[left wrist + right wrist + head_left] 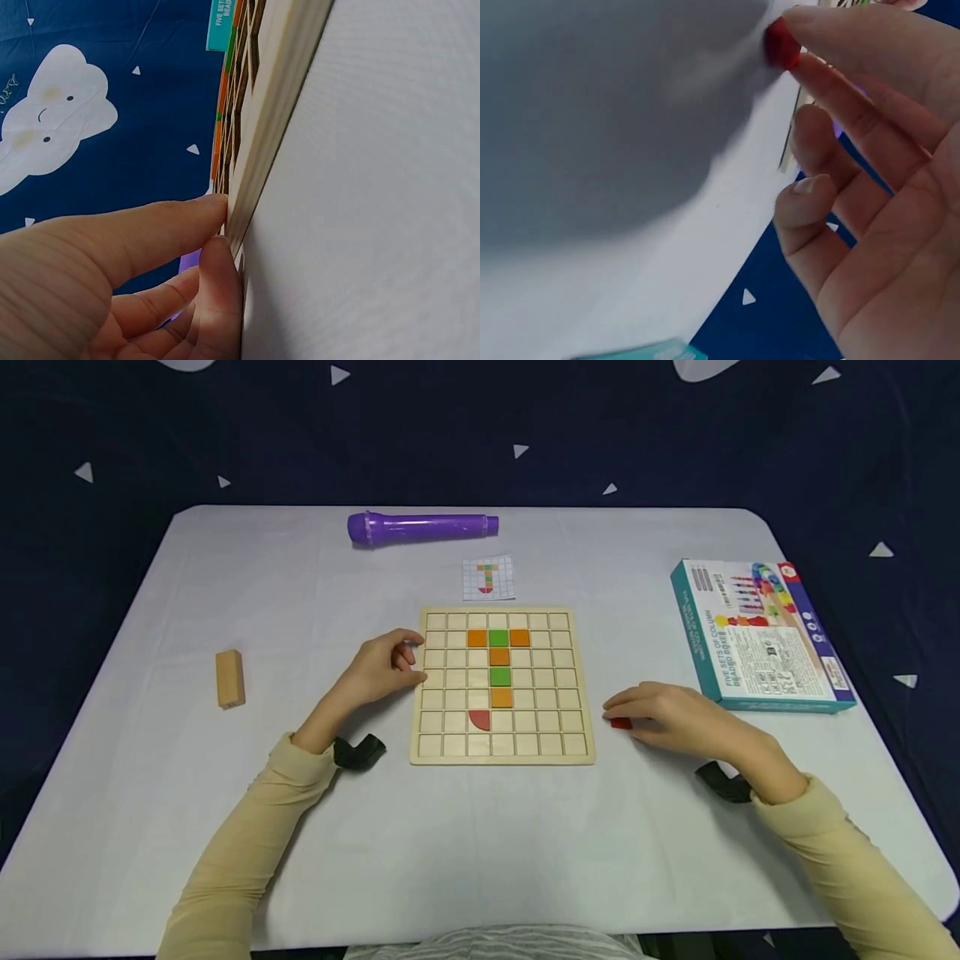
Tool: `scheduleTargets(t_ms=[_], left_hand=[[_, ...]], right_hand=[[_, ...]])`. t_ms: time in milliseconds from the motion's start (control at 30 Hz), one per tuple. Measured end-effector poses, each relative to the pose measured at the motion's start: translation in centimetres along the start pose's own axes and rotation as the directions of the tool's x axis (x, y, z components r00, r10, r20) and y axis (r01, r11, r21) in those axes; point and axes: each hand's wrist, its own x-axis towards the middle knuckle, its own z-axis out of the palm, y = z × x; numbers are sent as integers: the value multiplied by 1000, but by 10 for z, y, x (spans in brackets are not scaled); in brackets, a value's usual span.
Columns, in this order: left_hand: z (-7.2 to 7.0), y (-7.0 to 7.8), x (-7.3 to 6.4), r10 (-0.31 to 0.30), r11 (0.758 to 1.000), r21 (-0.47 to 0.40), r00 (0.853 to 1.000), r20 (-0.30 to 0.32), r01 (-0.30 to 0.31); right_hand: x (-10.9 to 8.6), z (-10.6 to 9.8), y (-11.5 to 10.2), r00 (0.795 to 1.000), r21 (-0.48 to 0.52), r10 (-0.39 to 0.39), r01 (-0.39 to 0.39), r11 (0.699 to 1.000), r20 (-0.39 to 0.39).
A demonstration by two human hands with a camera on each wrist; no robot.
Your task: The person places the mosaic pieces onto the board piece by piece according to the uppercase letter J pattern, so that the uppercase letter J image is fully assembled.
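Note:
A wooden grid board (581,747) lies flat on the table, bearing several orange and green square tiles (499,677) in a T shape. A red quarter-circle tile (479,720) sits in a cell left of the stem's lower end. My left hand (380,667) touches the board's left edge with thumb and fingertips, also visible along the pale wooden edge (262,127) in the left wrist view. Right of the board, my right hand (671,718) pinches a small red tile (782,45) between thumb and forefinger; its full outline is partly covered.
A small pattern card (489,578) lies just beyond the board. Behind it is a purple microphone-shaped object (423,527). On the right lies a teal-sided box (765,635), and a wooden block (230,679) stands at the left.

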Motion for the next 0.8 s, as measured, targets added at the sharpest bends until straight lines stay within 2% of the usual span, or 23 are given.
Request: scheduleTargets(t_ms=[133, 233, 433, 600, 800], left_hand=[[0, 0, 0, -3, 1000, 0, 1000, -1, 3], [-1, 1, 1, -5, 1000, 5, 1000, -4, 5], [0, -1, 2, -5, 1000, 8, 1000, -4, 5], [0, -1, 2, -9, 1000, 9, 1000, -2, 9], [1, -1, 0, -7, 1000, 11, 1000, -2, 7]], right_hand=[[-5, 1, 5, 997, -53, -61, 58, 997, -46], [-6, 4, 8, 993, -72, -75, 69, 995, -86], [-4, 9, 5, 992, -58, -25, 18, 998, -120], [3, 12, 0, 993, -23, 25, -28, 999, -114], [12, 15, -2, 992, -40, 12, -17, 999, -125]])
